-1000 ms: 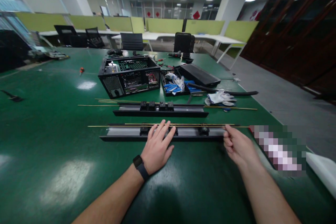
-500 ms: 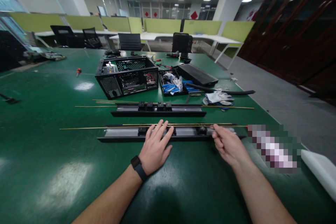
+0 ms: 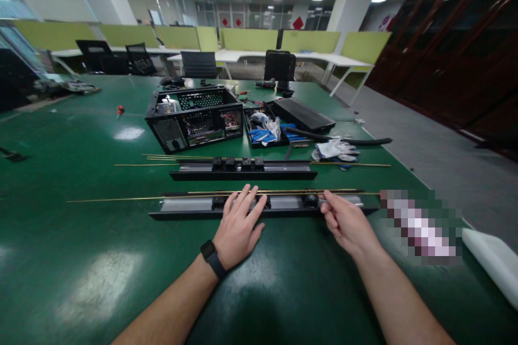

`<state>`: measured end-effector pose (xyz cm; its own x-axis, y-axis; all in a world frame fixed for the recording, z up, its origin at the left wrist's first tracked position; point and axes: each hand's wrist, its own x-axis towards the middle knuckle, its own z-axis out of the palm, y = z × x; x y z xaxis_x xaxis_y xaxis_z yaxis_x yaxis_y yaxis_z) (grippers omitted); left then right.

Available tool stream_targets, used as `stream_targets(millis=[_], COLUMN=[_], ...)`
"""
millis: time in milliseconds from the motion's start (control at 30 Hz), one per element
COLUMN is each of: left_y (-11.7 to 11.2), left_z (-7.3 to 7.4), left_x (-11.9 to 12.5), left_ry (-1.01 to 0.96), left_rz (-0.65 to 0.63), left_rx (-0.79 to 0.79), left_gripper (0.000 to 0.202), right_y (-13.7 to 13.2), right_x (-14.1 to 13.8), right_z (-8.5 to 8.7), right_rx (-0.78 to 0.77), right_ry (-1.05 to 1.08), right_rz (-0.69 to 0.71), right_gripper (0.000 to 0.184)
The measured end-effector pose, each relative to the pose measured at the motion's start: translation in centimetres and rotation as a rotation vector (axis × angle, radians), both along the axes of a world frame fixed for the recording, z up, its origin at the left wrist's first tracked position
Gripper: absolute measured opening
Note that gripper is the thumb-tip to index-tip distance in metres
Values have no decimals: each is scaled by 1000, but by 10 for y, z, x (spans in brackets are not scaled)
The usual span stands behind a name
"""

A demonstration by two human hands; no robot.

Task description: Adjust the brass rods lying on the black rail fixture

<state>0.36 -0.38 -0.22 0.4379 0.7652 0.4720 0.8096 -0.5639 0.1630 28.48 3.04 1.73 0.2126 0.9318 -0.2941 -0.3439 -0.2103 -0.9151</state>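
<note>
A long rail (image 3: pixel 285 203) with black edges and a pale inner strip lies across the green table. Several thin brass rods run along it, one brass rod (image 3: pixel 113 199) sticking out well past its left end. My left hand (image 3: pixel 238 226) rests over the middle of the rail, fingers stretched and spread across the rods, partly hiding a black block. Near the right part, my right hand (image 3: pixel 346 221) pinches a brass rod between thumb and forefinger, beside another black block (image 3: pixel 310 199). Just which rod is in the pinch is hard to make out.
Behind lies a second rail (image 3: pixel 243 175) with black blocks and brass rods. Farther back stand an opened computer case (image 3: pixel 196 118), a tray with gloves (image 3: pixel 265 128) and a black panel (image 3: pixel 303 114). A glove (image 3: pixel 335 149) lies right. A blurred-out object (image 3: pixel 418 226) sits at right.
A brass rod has slid left, its tip now farther beyond the rail's left end. My right hand has shifted slightly left; my left hand has stayed in place.
</note>
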Motion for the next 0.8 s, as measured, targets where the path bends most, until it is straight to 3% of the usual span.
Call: stream_targets(millis=[200,400,633,800], left_y=[0,-1,-1,-1], left_z=[-1,1,6,8], left_x=[0,1,1,0], left_ry=[-8,-11,23,85], left_rz=[-5,-6,20,44], left_rx=[6,2,-9,-24], left_gripper=[68,64,67,71], right_y=[4,1,-3,-1], right_x=[12,4,5,7], right_z=[1,0,11,10], right_rx=[19,42,-61,-78], right_ry=[-7,-16,-28,-34], right_rz=[-214,-51,-112,-117], right_gripper=[27,37,37,44])
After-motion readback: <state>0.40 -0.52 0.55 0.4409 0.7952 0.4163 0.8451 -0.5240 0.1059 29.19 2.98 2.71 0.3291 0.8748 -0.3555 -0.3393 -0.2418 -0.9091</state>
